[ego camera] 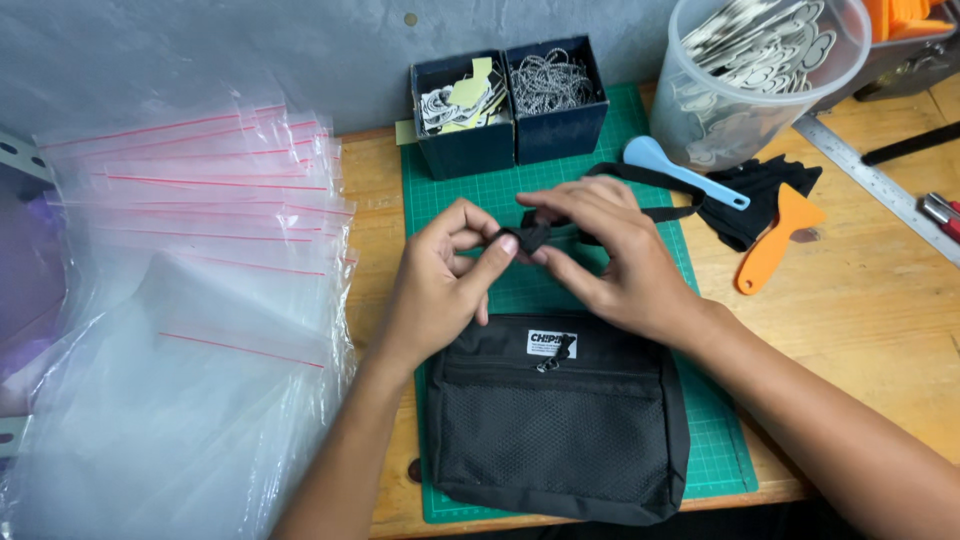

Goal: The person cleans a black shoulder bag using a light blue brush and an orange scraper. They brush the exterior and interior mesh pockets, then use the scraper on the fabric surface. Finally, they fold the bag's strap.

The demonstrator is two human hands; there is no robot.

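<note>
At centre frame I see both hands meeting on a small black strap buckle (533,237). The left hand (440,285) pinches it narrowly between thumb and forefinger from the left; the right hand (610,255) closes on it from the right, fingertips curled tight over the same piece. From the buckle a black strap (655,180) loops away toward the upper centre and comes back behind the right hand's fingers.

Directly below the hands, in the lower centre, lies a black pouch bag (555,415), flat, with a mesh front pocket, a zip pull and a small white label near its top edge. It rests on a green cutting mat (720,440), which lies on a wooden bench (870,300). I cannot tell where the strap joins the bag; the hands cover that point.

At the upper edge of the mat stand two dark blue open boxes side by side: the left box (462,120) holds pale cut-out pieces, the right box (557,105) holds a tangle of metal ball chains. To the upper right is a clear plastic tub (760,75) of white cut-outs. Just beside it lie a light blue spoon (685,172), black fabric pieces (760,190) and an orange scraper (778,238). A steel ruler (880,185) runs along the right edge. The left of the frame is filled with stacked clear zip bags (190,300) with red seal lines.
</note>
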